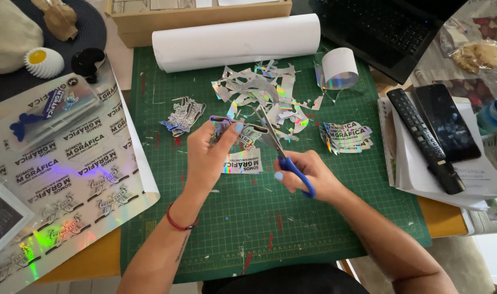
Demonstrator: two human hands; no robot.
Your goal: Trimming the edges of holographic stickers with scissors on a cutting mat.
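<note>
A person seated at a desk [107,261] cuts holographic stickers over a green cutting mat [313,218], seen from above. The left hand [210,158] has its grip clenched on a small piece of sticker sheet [243,155], pinched between thumb and fingers and held just above the mat's middle. The right hand [308,174] grasps blue-handled scissors [284,152], fingers through the loops, blades open and biting into the top edge of that piece.

Part of the cutting looks done: two small stacks of trimmed stickers lie on the mat, one stack [183,115] left of the hands, another stack [346,136] to the right, and a heap of shiny offcuts [270,95] sits just behind the hands. Much appears left: a large uncut holographic sheet [69,179] with many printed designs hangs over the desk's left edge. A white paper roll [237,41] lies along the mat's far side; a remote control [422,136] and a phone [447,122] rest on papers at right.
</note>
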